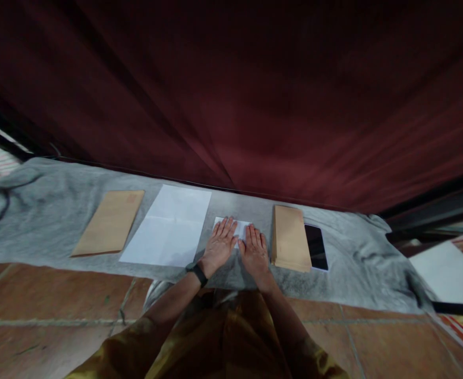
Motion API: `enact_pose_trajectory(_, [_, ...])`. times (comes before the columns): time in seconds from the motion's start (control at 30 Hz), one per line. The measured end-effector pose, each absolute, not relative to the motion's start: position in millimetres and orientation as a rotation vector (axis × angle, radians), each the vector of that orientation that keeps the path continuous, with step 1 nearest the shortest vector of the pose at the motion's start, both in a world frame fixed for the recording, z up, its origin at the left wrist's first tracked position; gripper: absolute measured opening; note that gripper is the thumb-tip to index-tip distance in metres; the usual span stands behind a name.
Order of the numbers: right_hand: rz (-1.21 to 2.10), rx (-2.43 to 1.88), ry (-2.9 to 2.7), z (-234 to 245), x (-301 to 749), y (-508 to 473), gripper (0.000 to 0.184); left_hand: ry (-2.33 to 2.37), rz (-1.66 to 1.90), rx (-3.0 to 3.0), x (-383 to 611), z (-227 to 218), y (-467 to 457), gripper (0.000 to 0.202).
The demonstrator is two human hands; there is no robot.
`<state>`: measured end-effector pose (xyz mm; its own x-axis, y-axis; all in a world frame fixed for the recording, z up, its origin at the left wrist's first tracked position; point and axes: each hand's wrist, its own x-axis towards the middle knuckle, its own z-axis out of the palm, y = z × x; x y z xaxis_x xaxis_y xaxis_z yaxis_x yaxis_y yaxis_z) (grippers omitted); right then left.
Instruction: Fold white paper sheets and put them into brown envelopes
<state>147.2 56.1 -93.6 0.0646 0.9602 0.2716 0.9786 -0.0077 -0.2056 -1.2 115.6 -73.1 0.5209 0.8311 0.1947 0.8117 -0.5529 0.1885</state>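
Note:
Both hands lie flat on a small folded white paper (238,229) in front of me. My left hand (220,243), with a dark band at its wrist, covers the paper's left part, its fingers stretched out. Over the right part rests my right hand (255,248), fingers also straight; it holds nothing. To the left is a large white sheet (168,227) with a crease across it. Right of my hands sits a stack of brown envelopes (291,237). Much of the folded paper is hidden under my palms.
A brown envelope (110,222) lies left of the large sheet. A dark-screened phone (317,247) sits partly beside the envelope stack. Grey cloth (353,263) covers the narrow surface. Behind it hangs a dark red curtain (231,116); tiled floor (49,295) shows in front.

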Motion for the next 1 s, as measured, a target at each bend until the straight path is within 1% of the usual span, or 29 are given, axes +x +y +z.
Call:
enact_pose_trajectory(0.2, [-0.076, -2.004, -1.945, -93.5, 147.5, 55.6, 0.054, 1.427, 0.365, 2.708, -1.8, -78.7, 113.9, 0.054])
enact_pose_trajectory(0.43, [-0.036, -2.012, -1.899, -92.4, 149.7, 54.8, 0.053, 1.501, 0.406, 2.69, -9.0, -79.7, 113.6, 0.059])
enact_pose_trajectory(0.63, [0.093, -2.068, -1.883, -76.9, 164.5, 71.2, 0.043, 1.501, 0.437, 2.676, -7.2, -81.1, 113.8, 0.058])
enact_pose_trajectory(0.8, [0.183, -2.151, -1.764, -63.2, 170.7, 100.6, 0.043, 1.509, 0.457, 2.669, -6.6, -80.9, 113.3, 0.058])
enact_pose_trajectory(1.0, [0.287, -2.156, -1.653, -61.4, 172.0, 125.7, 0.039, 1.507, 0.435, 2.663, -7.1, -80.5, 113.1, 0.059])
